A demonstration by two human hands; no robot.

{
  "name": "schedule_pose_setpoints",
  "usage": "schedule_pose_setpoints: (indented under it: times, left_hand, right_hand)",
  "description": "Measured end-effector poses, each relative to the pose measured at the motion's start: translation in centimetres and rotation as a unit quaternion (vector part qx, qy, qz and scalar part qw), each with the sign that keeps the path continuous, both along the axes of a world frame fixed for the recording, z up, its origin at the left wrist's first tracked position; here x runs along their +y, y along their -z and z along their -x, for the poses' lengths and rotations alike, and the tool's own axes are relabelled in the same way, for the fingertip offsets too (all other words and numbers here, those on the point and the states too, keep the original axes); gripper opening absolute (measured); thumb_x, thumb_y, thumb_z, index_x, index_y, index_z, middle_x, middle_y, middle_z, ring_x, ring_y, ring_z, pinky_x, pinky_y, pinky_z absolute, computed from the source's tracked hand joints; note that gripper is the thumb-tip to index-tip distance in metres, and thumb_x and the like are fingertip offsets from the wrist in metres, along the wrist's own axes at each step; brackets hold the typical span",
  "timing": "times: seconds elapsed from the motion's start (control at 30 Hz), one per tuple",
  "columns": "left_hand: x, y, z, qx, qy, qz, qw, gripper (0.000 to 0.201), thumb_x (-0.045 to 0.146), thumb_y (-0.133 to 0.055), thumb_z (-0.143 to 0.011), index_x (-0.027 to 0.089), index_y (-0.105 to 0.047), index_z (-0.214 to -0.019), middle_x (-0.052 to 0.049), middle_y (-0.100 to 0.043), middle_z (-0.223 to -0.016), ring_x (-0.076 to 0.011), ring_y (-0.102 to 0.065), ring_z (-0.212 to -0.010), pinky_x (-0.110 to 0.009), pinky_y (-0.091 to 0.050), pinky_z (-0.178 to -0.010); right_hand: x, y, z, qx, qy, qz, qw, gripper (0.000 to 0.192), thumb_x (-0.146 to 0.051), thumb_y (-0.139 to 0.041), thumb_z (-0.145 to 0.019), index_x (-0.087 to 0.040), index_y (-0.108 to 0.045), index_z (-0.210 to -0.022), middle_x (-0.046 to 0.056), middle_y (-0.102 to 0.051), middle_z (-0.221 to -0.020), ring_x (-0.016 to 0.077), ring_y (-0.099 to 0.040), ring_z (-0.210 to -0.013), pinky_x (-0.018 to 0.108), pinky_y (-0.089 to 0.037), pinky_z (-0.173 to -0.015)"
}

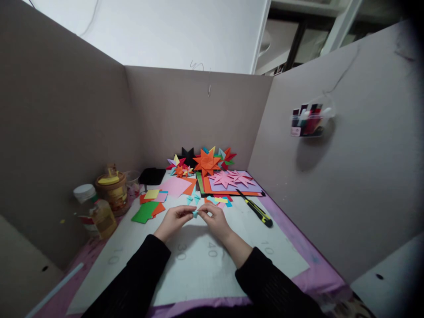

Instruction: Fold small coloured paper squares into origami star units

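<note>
My left hand (pixel 174 219) and my right hand (pixel 216 219) meet over a white mat (pixel 198 265), both pinching a small light-blue folded paper piece (pixel 195 213) between the fingertips. Just beyond the hands lie more small blue folded pieces (pixel 194 199). Both arms wear black sleeves.
Finished paper stars, a large orange one (pixel 207 162) and pink ones (pixel 228 178), sit at the back with coloured paper sheets (pixel 149 210). A yellow-black utility knife (pixel 256 210) lies to the right. Jars and a bottle (pixel 97 212) stand at the left. Cardboard walls enclose the desk; a small container (pixel 309 119) hangs on the right wall.
</note>
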State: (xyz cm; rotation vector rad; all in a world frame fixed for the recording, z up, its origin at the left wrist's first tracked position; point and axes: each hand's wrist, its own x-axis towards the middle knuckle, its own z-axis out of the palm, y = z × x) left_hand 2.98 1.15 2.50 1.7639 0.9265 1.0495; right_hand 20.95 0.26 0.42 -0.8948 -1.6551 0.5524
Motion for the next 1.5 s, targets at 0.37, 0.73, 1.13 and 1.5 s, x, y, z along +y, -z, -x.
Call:
schedule_pose_setpoints:
  times: [0.37, 0.73, 1.13, 1.5]
  left_hand:
    - [-0.11, -0.57, 0.18, 0.007, 0.013, 0.019, 1.000, 0.022, 0.028, -0.063, -0.073, 0.014, -0.070, -0.088, -0.008, -0.071, -0.090, -0.0189, -0.064, -0.081, -0.028, -0.050, -0.076]
    - [-0.03, -0.25, 0.06, -0.003, 0.020, 0.074, 0.997, 0.022, 0.025, -0.066, -0.069, 0.012, -0.070, -0.086, -0.007, -0.071, -0.081, -0.0161, -0.062, -0.072, -0.025, -0.047, -0.068]
    - [0.02, 0.16, -0.15, -0.015, 0.010, 0.063, 0.998, 0.025, 0.032, -0.070, -0.065, 0.012, -0.065, -0.078, -0.004, -0.066, -0.073, -0.0138, -0.058, -0.066, -0.025, -0.045, -0.064]
    - [-0.33, -0.40, -0.45, -0.021, 0.008, 0.083, 0.996, 0.022, 0.031, -0.069, -0.066, 0.011, -0.066, -0.076, -0.002, -0.063, -0.064, -0.0109, -0.053, -0.059, -0.022, -0.042, -0.058]
  right_hand:
    - [-0.14, 0.25, 0.21, -0.035, -0.006, -0.028, 0.999, 0.009, -0.021, -0.057, -0.081, -0.020, -0.064, -0.075, 0.001, -0.062, -0.073, 0.0153, -0.056, -0.072, 0.028, -0.042, -0.070]
    - [-0.16, 0.17, 0.16, -0.042, -0.009, -0.015, 0.999, 0.009, -0.018, -0.055, -0.080, -0.019, -0.061, -0.074, 0.001, -0.058, -0.072, 0.0140, -0.054, -0.071, 0.026, -0.041, -0.067]
    - [-0.11, 0.27, 0.20, -0.058, -0.027, -0.023, 0.998, 0.008, -0.019, -0.055, -0.081, -0.019, -0.062, -0.078, 0.002, -0.061, -0.074, 0.0151, -0.055, -0.073, 0.027, -0.042, -0.070]
    - [-0.16, 0.18, 0.34, -0.069, -0.013, -0.039, 0.997, 0.012, -0.016, -0.053, -0.080, -0.019, -0.059, -0.069, 0.000, -0.058, -0.069, 0.0140, -0.053, -0.069, 0.026, -0.040, -0.066]
